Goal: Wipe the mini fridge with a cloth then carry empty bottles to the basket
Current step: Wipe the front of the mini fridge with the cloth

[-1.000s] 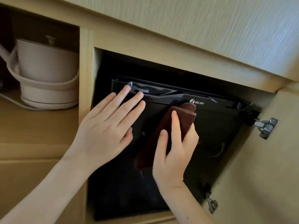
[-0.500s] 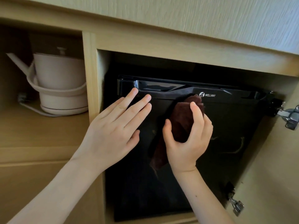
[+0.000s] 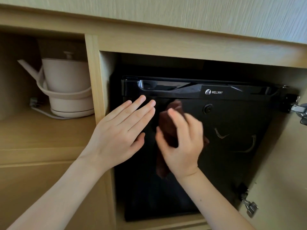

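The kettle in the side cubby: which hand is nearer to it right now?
Left. The left hand lies flat on the fridge door, just across the cabinet divider from the kettle. The right hand, gripping the cloth, is farther along the door.

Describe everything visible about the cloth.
The cloth is dark brown and soft-looking, like towelling, bunched into a loose fold. The right hand grips it and presses it against the black mini fridge door, below the logo strip. One end sticks up past the fingertips; the other hangs below the hand. Motion blurs its edges.
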Motion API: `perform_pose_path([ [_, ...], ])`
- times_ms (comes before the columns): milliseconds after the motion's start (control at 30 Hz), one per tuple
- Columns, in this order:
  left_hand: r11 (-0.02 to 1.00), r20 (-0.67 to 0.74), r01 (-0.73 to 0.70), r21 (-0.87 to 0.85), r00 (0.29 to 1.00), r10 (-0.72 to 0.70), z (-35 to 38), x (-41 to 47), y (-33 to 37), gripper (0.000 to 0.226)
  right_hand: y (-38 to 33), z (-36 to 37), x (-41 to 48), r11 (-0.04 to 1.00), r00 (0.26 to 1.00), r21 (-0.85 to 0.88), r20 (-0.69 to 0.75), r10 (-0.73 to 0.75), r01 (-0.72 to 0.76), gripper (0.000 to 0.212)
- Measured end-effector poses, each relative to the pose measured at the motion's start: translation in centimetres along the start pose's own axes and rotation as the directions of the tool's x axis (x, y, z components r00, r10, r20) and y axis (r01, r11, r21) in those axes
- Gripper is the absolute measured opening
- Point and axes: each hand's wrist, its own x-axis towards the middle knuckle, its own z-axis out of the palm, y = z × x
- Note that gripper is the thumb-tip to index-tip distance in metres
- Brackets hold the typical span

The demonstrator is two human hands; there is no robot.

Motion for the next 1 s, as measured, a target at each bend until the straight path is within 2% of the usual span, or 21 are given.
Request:
perform_pose_path([
  [67,1.0,0.018,-0.01,-0.002,1.0,0.01,-0.2,0.0,-0.2,0.058,0.2,-0.6,-1.4,0.994,0.987,0.017,0.117,-0.109,0.107,0.044],
  [133,1.0,0.04,-0.03,0.004,0.999,0.03,-0.4,-0.1,-0.4,0.057,1.4,-1.7,-1.6,0.992,0.979,0.001,0.162,-0.126,0.127,0.044],
  [300,0.993,0.055,-0.083,0.08,0.995,0.078,-0.8,-0.9,-1.2,0.054,1.6,-1.4,1.8,0.995,0.996,-0.071,-0.055,0.068,-0.071,0.043],
  [367,0.993,0.055,-0.081,0.089,0.996,0.076,-0.9,-1.1,-1.3,0.055,0.7,-0.2,2.3,0.997,0.995,-0.053,-0.079,0.055,-0.059,0.041],
  [433,0.994,0.05,-0.067,0.083,0.997,0.063,-0.9,-1.2,-1.3,0.055,0.1,0.3,1.2,0.997,0.997,-0.023,0.025,-0.076,0.077,0.037],
  [500,0.995,0.037,-0.054,0.08,0.998,0.051,-0.9,-1.2,-1.2,0.055,0.3,-0.1,-1.1,0.973,0.956,-0.002,0.186,-0.227,0.231,0.034],
  [600,0.996,0.008,-0.041,0.082,0.999,0.041,-1.0,-1.3,-1.3,0.055,1.4,-1.7,-3.2,0.954,0.913,-0.011,0.294,-0.282,0.298,0.033],
  [667,0.996,-0.009,-0.026,0.083,1.0,0.026,-1.1,-1.4,-1.2,0.054,1.8,-2.0,-2.2,0.966,0.942,-0.023,0.232,-0.244,0.256,0.033],
  [733,0.996,-0.013,-0.017,0.089,1.0,0.018,-1.2,-1.4,-1.2,0.052,1.4,-1.5,0.3,0.988,0.986,-0.04,0.085,-0.144,0.148,0.033],
  [833,0.996,-0.006,-0.009,0.091,1.0,0.01,-1.2,-1.5,-1.3,0.052,0.6,-0.1,2.9,0.998,0.998,-0.038,-0.033,-0.051,0.049,0.035],
  [900,0.996,-0.008,0.008,0.091,1.0,-0.007,-1.2,-1.6,-1.3,0.052,0.5,0.2,2.2,0.992,0.993,-0.034,0.017,-0.121,0.122,0.033],
  [1000,0.996,-0.006,0.025,0.089,1.0,-0.025,-1.2,-1.7,-1.3,0.053,1.2,-0.6,-1.5,0.949,0.927,-0.011,0.219,-0.306,0.316,0.03],
])
